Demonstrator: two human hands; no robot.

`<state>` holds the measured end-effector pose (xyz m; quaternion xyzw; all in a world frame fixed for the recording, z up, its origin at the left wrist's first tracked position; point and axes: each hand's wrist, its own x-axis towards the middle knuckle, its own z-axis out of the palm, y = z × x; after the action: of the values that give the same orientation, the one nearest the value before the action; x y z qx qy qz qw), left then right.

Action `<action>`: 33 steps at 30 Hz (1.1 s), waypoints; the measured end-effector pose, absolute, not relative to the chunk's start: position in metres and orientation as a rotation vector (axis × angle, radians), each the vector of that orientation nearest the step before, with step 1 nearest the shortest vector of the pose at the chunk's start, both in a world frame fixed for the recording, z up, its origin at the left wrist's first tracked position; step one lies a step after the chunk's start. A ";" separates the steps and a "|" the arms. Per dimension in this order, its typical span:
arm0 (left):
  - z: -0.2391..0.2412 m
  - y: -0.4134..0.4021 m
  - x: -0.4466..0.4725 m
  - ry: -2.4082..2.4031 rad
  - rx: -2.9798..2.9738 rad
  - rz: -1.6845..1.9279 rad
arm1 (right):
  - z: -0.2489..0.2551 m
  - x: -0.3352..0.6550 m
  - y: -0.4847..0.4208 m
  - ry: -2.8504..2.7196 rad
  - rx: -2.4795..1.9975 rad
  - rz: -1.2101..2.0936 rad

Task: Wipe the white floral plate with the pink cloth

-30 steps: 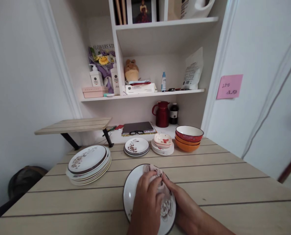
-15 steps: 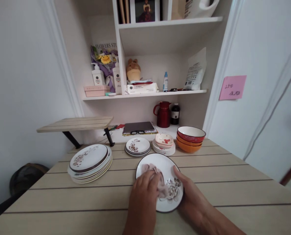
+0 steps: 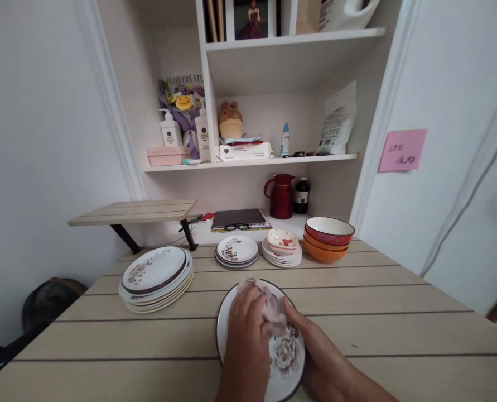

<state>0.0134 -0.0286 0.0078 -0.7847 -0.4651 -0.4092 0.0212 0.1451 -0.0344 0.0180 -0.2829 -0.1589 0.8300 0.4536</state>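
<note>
A white plate with a dark rim and a brown flower print is tilted up over the front of the table. My right hand grips its right edge, thumb on the face and fingers out of sight behind. Over the upper part of the plate, my left hand is closed on a pale pink cloth and presses it to the surface. Behind the plate are a stack of small flowered plates and, to its right, small white plates topped by a pink-patterned dish.
A taller stack of plates stands at left, by a low wooden riser. Nested orange and red bowls are at back right. Behind lie a laptop, glasses and a red jug.
The plate has come down and slightly left, closer to me, with both hands on it. The pink cloth now sits nearer the plate's upper edge. The view has shifted slightly.
</note>
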 end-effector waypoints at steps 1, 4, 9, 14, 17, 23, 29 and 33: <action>0.010 -0.030 0.016 -1.350 -2.502 -1.256 | 0.017 0.145 -0.034 -0.391 -0.705 2.031; 0.016 -0.035 0.021 -1.164 -2.652 -1.192 | 0.019 0.151 -0.029 -0.382 -0.745 1.981; 0.023 -0.036 0.021 -1.049 -2.782 -1.010 | 0.027 0.175 -0.012 -0.340 -0.723 2.003; 0.017 -0.027 0.014 -1.142 -2.458 -1.042 | 0.029 0.187 -0.006 -0.387 -0.738 1.842; 0.014 -0.021 0.005 -1.189 -2.220 -1.118 | 0.027 0.177 -0.016 -0.402 -0.764 1.892; 0.015 -0.020 0.000 -1.350 -2.125 -1.174 | 0.023 0.149 -0.035 -0.408 -0.658 2.077; 0.018 -0.029 0.015 -1.095 -2.498 -1.125 | 0.021 0.146 -0.031 -0.371 -0.687 2.015; 0.026 -0.035 0.021 -0.986 -2.722 -1.083 | 0.024 0.162 -0.022 -0.355 -0.757 1.994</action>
<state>0.0209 -0.0350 0.0256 -0.8803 -0.3188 -0.3504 0.0252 0.1617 -0.0216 0.0238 -0.3088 -0.1451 0.8139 0.4703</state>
